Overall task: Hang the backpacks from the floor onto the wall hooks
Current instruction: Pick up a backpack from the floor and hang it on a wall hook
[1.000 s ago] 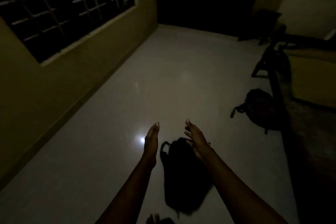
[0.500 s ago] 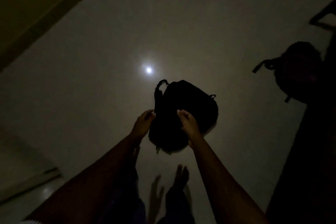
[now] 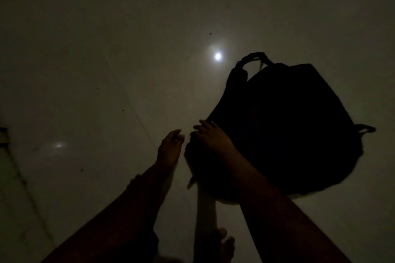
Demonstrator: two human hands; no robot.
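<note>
The black backpack (image 3: 284, 130) fills the right half of our view, lying on the pale tiled floor (image 3: 89, 53) just ahead of our bare toes (image 3: 224, 241). Its top carry loop (image 3: 253, 60) arches at the far end, away from us, and a small strap tab (image 3: 366, 129) pokes out on its right side.

Our right hand (image 3: 211, 136) rests on the near left edge of the bag, fingers curled over the dark fabric; in this gloom we cannot tell whether they have pinched hold of anything or merely lie on it. Our left hand (image 3: 171, 147) hovers just beside that same edge, fingers loosely bent and a little apart, holding nothing that we can see, and we cannot say whether it touches the bag.

A bright lamp reflection (image 3: 217, 56) glints on the floor just left of the loop, with a fainter one far off to the left. No wall hooks are in view.

We judge this the pick-up step, barely begun. The risk is that we are at the wrong end: lifting by slack fabric near the bottom could let the bag slip or swing upside down, leaving the loop out of reach for hanging. The poor light makes a fumbled grab likelier, and a trailing strap could catch our feet.
</note>
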